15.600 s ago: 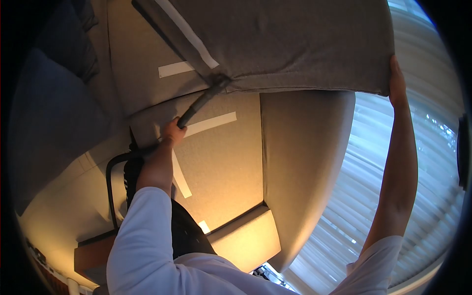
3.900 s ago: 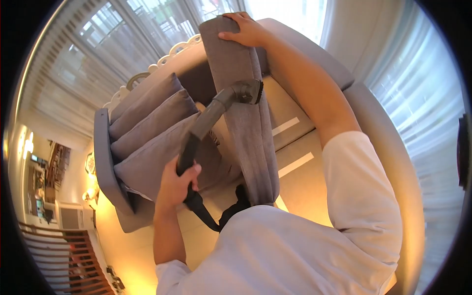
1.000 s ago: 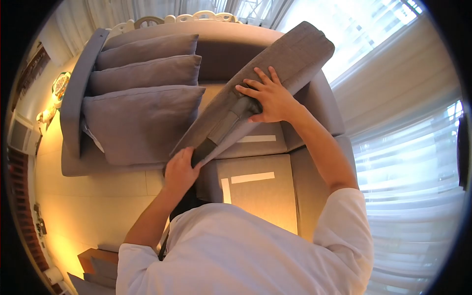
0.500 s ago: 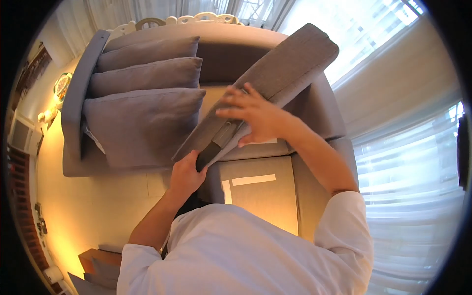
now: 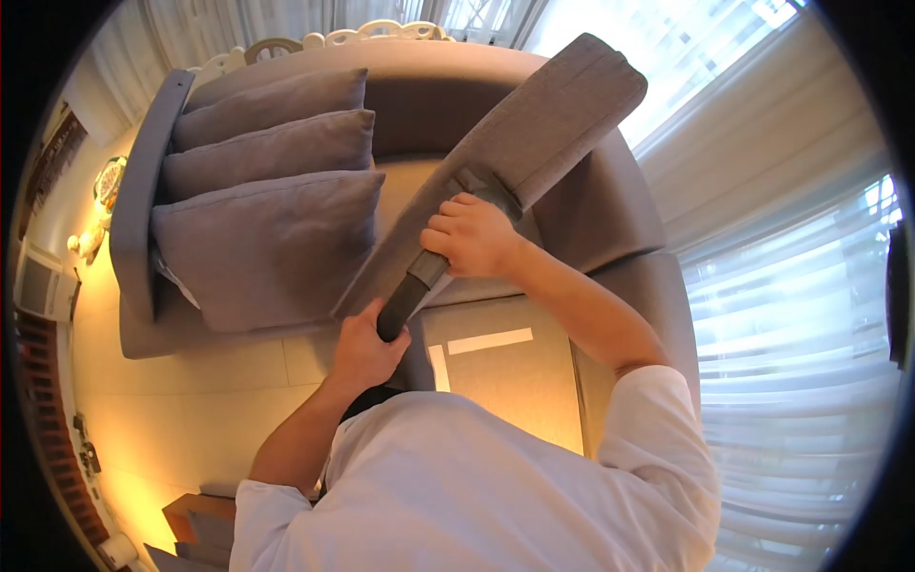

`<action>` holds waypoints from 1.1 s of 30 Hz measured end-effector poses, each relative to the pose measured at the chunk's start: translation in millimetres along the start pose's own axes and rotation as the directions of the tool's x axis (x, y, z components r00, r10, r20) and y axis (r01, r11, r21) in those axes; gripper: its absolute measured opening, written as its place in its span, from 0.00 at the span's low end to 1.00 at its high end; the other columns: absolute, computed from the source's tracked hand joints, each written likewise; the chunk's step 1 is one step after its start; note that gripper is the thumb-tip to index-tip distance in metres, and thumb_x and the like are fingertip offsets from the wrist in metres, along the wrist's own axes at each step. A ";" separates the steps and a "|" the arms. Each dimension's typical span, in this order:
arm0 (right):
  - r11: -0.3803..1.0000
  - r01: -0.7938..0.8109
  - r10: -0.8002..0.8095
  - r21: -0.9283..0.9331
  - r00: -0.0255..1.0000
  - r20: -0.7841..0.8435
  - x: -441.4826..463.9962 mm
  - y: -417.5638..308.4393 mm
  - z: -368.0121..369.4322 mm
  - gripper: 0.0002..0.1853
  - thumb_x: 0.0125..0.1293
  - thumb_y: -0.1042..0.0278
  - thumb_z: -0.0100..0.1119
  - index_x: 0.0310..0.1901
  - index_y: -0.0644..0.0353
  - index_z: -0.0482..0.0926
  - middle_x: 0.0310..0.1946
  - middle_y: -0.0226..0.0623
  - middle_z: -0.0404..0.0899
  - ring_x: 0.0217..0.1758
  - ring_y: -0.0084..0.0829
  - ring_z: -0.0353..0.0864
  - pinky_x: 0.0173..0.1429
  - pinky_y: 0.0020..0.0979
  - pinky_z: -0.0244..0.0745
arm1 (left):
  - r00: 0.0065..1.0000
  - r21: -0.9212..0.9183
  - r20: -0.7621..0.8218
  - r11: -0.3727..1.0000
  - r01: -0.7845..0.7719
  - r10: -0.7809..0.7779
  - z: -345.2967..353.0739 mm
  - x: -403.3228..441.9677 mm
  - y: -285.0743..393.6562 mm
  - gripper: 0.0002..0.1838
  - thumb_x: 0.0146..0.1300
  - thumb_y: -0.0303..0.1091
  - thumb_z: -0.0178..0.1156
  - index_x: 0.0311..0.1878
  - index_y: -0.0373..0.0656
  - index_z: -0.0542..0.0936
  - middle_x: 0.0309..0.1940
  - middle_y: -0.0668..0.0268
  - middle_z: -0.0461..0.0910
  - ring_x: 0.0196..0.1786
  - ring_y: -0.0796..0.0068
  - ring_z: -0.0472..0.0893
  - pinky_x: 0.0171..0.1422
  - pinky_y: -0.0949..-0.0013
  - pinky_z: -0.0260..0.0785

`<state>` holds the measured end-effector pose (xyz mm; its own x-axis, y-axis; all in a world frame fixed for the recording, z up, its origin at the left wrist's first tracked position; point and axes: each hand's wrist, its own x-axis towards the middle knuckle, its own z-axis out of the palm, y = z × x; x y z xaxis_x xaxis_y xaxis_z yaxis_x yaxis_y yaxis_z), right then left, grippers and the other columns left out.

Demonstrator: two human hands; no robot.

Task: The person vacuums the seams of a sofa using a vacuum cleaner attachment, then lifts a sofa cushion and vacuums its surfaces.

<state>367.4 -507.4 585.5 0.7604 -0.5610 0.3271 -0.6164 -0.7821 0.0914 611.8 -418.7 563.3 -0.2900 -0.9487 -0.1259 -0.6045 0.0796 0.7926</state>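
Note:
A grey sofa cushion (image 5: 562,119) stands tilted on its edge across the sofa, its long face toward me. Against that face rests the dark flat head (image 5: 498,194) of a vacuum cleaner wand (image 5: 404,303). My left hand (image 5: 368,347) is closed around the wand's lower, black end. Higher up, just below the head, my right hand (image 5: 475,235) wraps its fingers over the wand. Part of the wand is hidden behind my right hand.
Several grey pillows (image 5: 267,243) lean in a row on the left part of the sofa (image 5: 610,205). The uncovered beige seat base (image 5: 505,372) has white strips on it. Sheer curtains (image 5: 791,353) hang at the right, and a lit lamp stands at the far left.
My right hand has gone from open and spread above the cushion to closed around the wand. The vacuum head now shows against the cushion. My left hand keeps its hold.

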 end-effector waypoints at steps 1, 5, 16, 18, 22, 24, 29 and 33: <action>1.000 0.012 -0.012 0.006 0.999 -0.037 0.6 1.3 -0.2 0.11 0.46 0.64 0.66 0.33 0.48 0.76 0.29 0.24 0.76 0.38 0.32 0.77 0.47 0.34 0.70 | 1.000 0.004 0.000 1.000 -0.007 0.007 -1.1 2.2 0.1 0.17 0.57 0.35 0.68 0.48 0.37 0.80 0.35 0.49 0.85 0.39 0.45 0.84 0.49 0.54 0.75; 1.000 -0.014 0.014 0.001 0.998 -0.055 0.8 4.6 -1.1 0.12 0.45 0.63 0.68 0.33 0.48 0.76 0.29 0.25 0.76 0.38 0.32 0.77 0.47 0.35 0.70 | 0.974 -0.165 0.206 0.977 0.132 -0.097 -2.3 9.0 -6.2 0.21 0.58 0.37 0.67 0.53 0.35 0.81 0.37 0.47 0.85 0.41 0.47 0.84 0.50 0.56 0.76; 0.979 -0.202 0.182 -0.020 0.827 0.532 28.2 -1.9 -38.9 0.15 0.40 0.65 0.71 0.33 0.51 0.79 0.33 0.27 0.84 0.45 0.36 0.82 0.50 0.39 0.74 | 0.954 0.263 -0.025 0.923 -0.281 0.298 2.9 22.2 -30.5 0.23 0.53 0.35 0.71 0.50 0.36 0.78 0.34 0.44 0.84 0.40 0.41 0.84 0.48 0.48 0.77; 0.984 -0.178 0.149 0.018 0.867 0.475 23.2 -2.6 -34.3 0.18 0.42 0.64 0.72 0.38 0.51 0.80 0.38 0.30 0.83 0.49 0.38 0.81 0.54 0.40 0.73 | 0.951 0.254 -0.027 0.922 -0.290 0.307 -0.3 24.0 -29.8 0.25 0.52 0.35 0.71 0.53 0.35 0.77 0.35 0.43 0.84 0.40 0.41 0.84 0.48 0.48 0.76; 0.971 -0.215 0.199 -0.101 0.968 -0.153 0.0 -15.0 -51.4 0.37 0.46 0.64 0.77 0.61 0.54 0.76 0.57 0.44 0.75 0.61 0.45 0.75 0.64 0.44 0.70 | 0.950 0.259 -0.101 0.930 -0.260 0.294 -2.4 15.2 -21.8 0.24 0.52 0.34 0.72 0.50 0.37 0.75 0.31 0.45 0.82 0.38 0.41 0.83 0.44 0.46 0.75; 0.932 -0.348 0.338 -0.104 0.936 -0.101 -22.1 -4.4 -43.7 0.42 0.46 0.64 0.78 0.66 0.55 0.71 0.61 0.46 0.71 0.63 0.47 0.72 0.67 0.43 0.69 | 0.961 0.233 -0.108 0.946 -0.224 0.254 -3.6 8.4 -16.5 0.23 0.52 0.34 0.72 0.49 0.36 0.75 0.31 0.44 0.83 0.39 0.41 0.83 0.45 0.46 0.75; 0.888 -0.459 0.459 -0.029 0.888 0.022 -47.0 27.4 -49.4 0.45 0.46 0.66 0.79 0.68 0.62 0.69 0.64 0.47 0.69 0.68 0.47 0.68 0.73 0.42 0.65 | 0.962 0.188 -0.069 0.951 -0.246 0.263 3.8 15.7 -16.5 0.22 0.53 0.34 0.71 0.48 0.35 0.76 0.32 0.44 0.83 0.40 0.40 0.83 0.46 0.46 0.76; 0.873 -0.457 0.436 0.168 0.888 0.148 -56.1 38.1 -74.4 0.43 0.48 0.70 0.75 0.69 0.64 0.68 0.66 0.48 0.68 0.71 0.49 0.67 0.75 0.41 0.65 | 0.960 0.157 -0.061 0.953 -0.260 0.272 8.0 17.7 -18.6 0.21 0.54 0.35 0.70 0.48 0.37 0.76 0.33 0.44 0.83 0.40 0.41 0.83 0.45 0.46 0.76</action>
<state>285.9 -485.6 640.6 0.4364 -0.8792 0.1911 -0.8514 -0.4722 -0.2282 611.9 -434.6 541.5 -0.3977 -0.9082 0.1308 -0.6173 0.3703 0.6942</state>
